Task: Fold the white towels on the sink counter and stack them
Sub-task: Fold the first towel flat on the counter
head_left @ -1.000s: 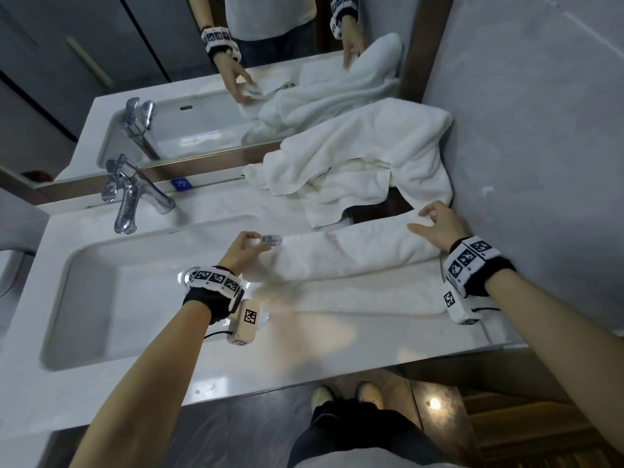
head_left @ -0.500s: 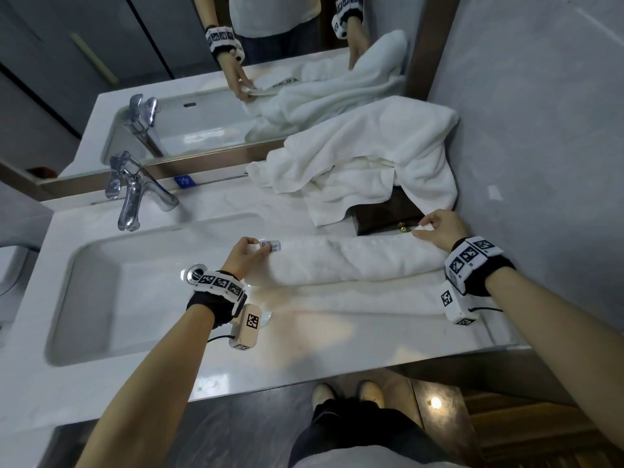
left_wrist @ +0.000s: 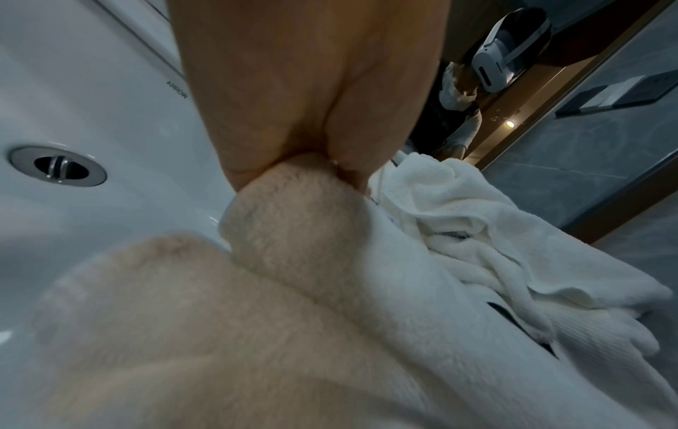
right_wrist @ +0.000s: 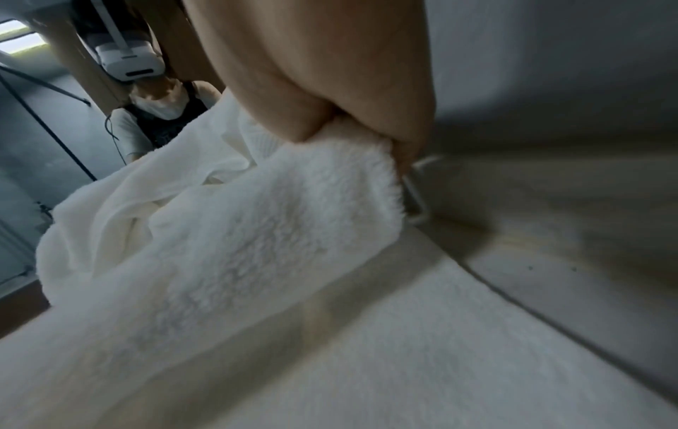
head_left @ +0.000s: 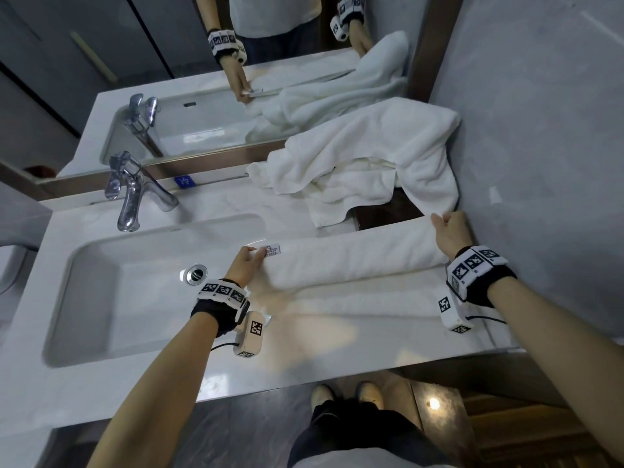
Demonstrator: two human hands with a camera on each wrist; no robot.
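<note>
A white towel [head_left: 354, 261] lies stretched along the counter to the right of the basin, its upper layer lifted over the lower one. My left hand [head_left: 251, 258] pinches its left corner beside a small label [head_left: 273, 249]; the left wrist view shows the cloth [left_wrist: 293, 220] squeezed between thumb and fingers. My right hand [head_left: 445, 228] pinches the right corner by the wall, as the right wrist view shows with the towel [right_wrist: 279, 220] clamped in the fingers. A second white towel [head_left: 368, 163] lies crumpled behind, against the mirror.
The sink basin [head_left: 101, 298] with its drain [head_left: 196, 274] sits left of the towel, a chrome faucet [head_left: 130, 197] behind it. A dark brown box [head_left: 388, 212] lies partly under the crumpled towel. A grey wall [head_left: 540, 163] bounds the counter's right side.
Both hands have carried the towel's gripped edge away from me, toward the mirror, so the upper layer now covers more of the lower one. The right hand has moved closer to the wall.
</note>
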